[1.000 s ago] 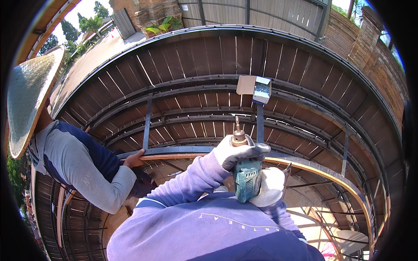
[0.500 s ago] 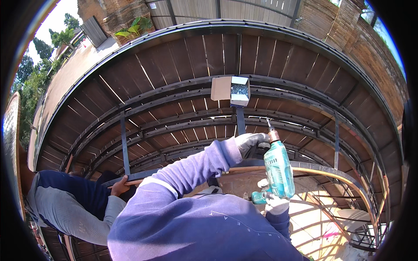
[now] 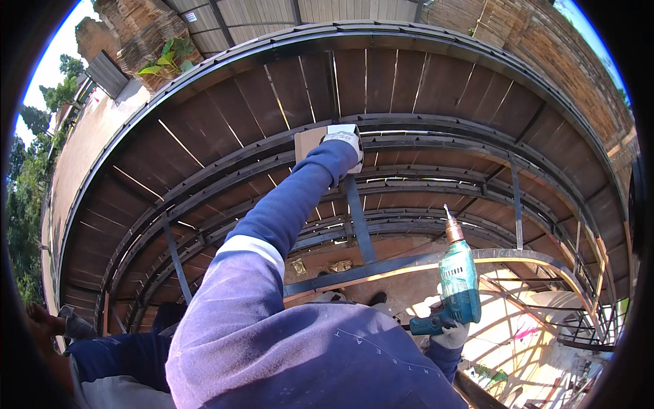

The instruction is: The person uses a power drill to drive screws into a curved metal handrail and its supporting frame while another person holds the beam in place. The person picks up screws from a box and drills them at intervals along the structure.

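Note:
My left arm stretches forward and my gloved left hand (image 3: 344,138) is down in a small cardboard box (image 3: 310,142). Its fingers are hidden inside, and the hand covers the box's contents. The box sits with its brown flap open on the curved dark metal rails (image 3: 402,142). On the right, my gloved right hand (image 3: 452,335) is wrapped round the handle of a teal power drill (image 3: 460,281). The drill points up and away from me, a thin bit (image 3: 447,211) in its chuck, apart from the frame.
Tiers of brown boards (image 3: 381,78) curve round in front. Nearer me runs a curved metal beam (image 3: 402,264) with a wooden strip. Flat uprights (image 3: 357,221) join the rails. Another person's legs (image 3: 122,358) show at lower left. Sunlit ground (image 3: 501,341) lies below, right.
My left hand has left the drill's chuck and reached forward into the box. My right hand has shifted the drill slightly right and down. The other person's hand has left the beam.

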Available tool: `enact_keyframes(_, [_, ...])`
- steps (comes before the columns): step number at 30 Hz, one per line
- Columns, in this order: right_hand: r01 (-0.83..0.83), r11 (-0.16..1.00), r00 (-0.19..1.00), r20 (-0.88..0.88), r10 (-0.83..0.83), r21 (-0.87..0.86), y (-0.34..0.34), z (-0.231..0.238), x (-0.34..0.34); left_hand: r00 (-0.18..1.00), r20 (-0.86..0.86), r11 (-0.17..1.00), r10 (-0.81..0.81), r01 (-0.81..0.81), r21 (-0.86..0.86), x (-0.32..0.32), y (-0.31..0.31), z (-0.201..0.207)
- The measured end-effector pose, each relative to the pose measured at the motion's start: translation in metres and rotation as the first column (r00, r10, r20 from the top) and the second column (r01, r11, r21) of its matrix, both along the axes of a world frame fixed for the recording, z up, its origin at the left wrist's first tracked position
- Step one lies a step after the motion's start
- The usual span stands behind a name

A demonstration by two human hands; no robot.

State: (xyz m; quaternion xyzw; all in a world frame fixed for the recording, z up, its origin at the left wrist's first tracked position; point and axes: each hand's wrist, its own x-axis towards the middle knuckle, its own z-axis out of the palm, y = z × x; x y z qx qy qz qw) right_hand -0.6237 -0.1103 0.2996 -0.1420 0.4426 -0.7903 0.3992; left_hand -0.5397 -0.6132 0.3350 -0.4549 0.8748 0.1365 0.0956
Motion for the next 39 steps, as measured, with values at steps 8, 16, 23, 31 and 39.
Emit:
enact_keyframes(8, [-0.227, 0.974, 0.972, -0.058, 0.227, -0.009, -0.01, 0.004, -0.068, 0.996, 0.062, 0.987, 0.067, -0.057, -0.15, -0.008, 0.003, -0.014])
enact_keyframes(16, [-0.363, 0.931, 0.929, -0.063, 0.364, 0.023, -0.015, 0.004, -0.114, 0.998, 0.042, 0.987, 0.045, -0.038, -0.156, -0.005, 0.015, -0.023])
enact_keyframes(23, [-0.493, 0.87, 0.869, -0.048, 0.493, 0.008, -0.046, 0.002, -0.123, 0.993, 0.025, 0.944, 0.114, -0.1, -0.314, 0.015, -0.016, -0.068])
enact_keyframes(31, [-0.439, 0.898, 0.896, -0.063, 0.44, 0.024, -0.035, 0.01, -0.134, 0.986, -0.144, 0.958, 0.089, -0.124, -0.259, -0.005, 0.029, -0.015])
enact_keyframes(39, [-0.399, 0.917, 0.916, -0.052, 0.398, 0.0, -0.025, 0.011, -0.131, 0.96, -0.254, 0.95, 0.116, -0.182, -0.252, 0.005, 0.031, -0.008])
